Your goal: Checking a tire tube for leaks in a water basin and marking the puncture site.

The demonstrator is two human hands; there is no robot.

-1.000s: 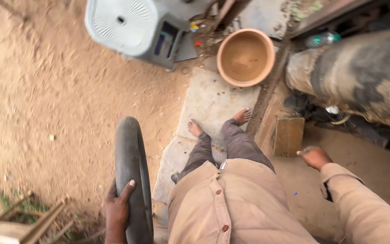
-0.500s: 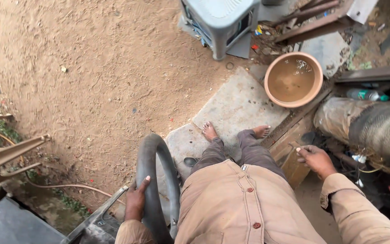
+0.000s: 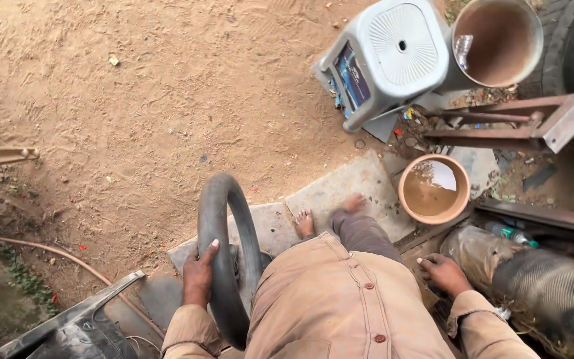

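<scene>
Head view, looking down on a person in a tan buttoned shirt standing barefoot on grey paving slabs [image 3: 360, 193] at the edge of sandy ground [image 3: 154, 100]. At near left, the left hand [image 3: 198, 278] is closed around a black rubber inner tube [image 3: 224, 252], which stands upright on a slab beside the person's left leg. Further right, a grey plastic stool [image 3: 390, 53] lies tipped on the far sand. Right of the feet sits a tan bowl [image 3: 433, 189] holding muddy water. At far right a larger round tub [image 3: 496, 41] holds brown water with a clear plastic bottle [image 3: 462, 50] at its rim, beside a rusty metal frame [image 3: 519, 123]. The right hand [image 3: 443, 272] hangs loosely curled and holds nothing, near a dusty tyre [image 3: 553, 299].
</scene>
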